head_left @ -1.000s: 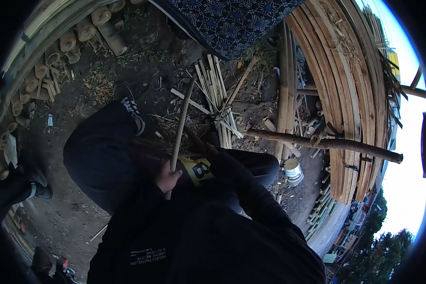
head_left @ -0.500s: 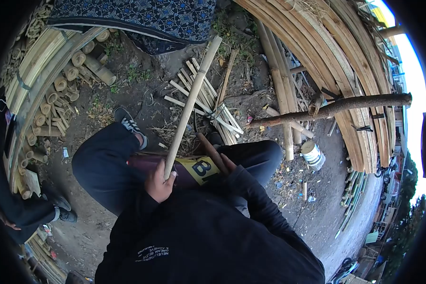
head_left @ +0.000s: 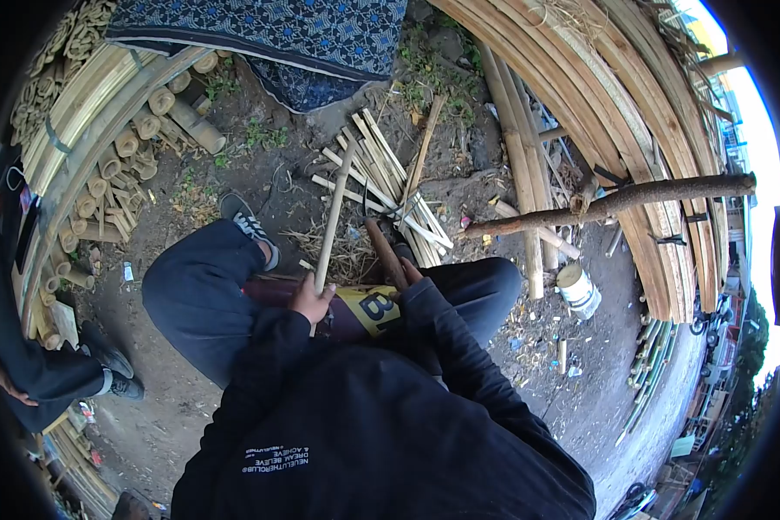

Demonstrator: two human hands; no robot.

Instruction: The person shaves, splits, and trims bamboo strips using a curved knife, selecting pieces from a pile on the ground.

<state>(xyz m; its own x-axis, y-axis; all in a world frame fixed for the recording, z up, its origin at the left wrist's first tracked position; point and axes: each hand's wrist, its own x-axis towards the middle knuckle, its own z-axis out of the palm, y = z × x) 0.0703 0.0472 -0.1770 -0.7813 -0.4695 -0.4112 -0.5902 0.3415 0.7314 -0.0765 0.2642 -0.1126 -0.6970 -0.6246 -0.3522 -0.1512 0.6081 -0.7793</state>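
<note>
My left hand (head_left: 310,300) is closed around the lower part of a pale bamboo strip (head_left: 333,217), which tilts up and away from me over my lap. In my right hand (head_left: 410,277) is the thick brown wooden handle of a sickle (head_left: 385,251); a thin dark curved blade seems to rise from its far end, though it is hard to make out. Beneath both hands, a maroon and yellow printed cloth (head_left: 364,309) lies across my lap. Beyond them, a bundle of split bamboo strips (head_left: 381,165) rests on the ground.
Cut bamboo poles (head_left: 147,126) are stacked at the left, near another person's shoe (head_left: 113,364). Long bamboo slats (head_left: 581,104) lean at the right over a rough branch (head_left: 615,204). A white bucket (head_left: 578,290) stands beside my knee. Patterned blue fabric (head_left: 269,39) hangs at the back.
The bamboo strip has been drawn down toward me and stands more upright, its far end lower. The sickle handle has shifted slightly upward, and the whole view has moved a little.
</note>
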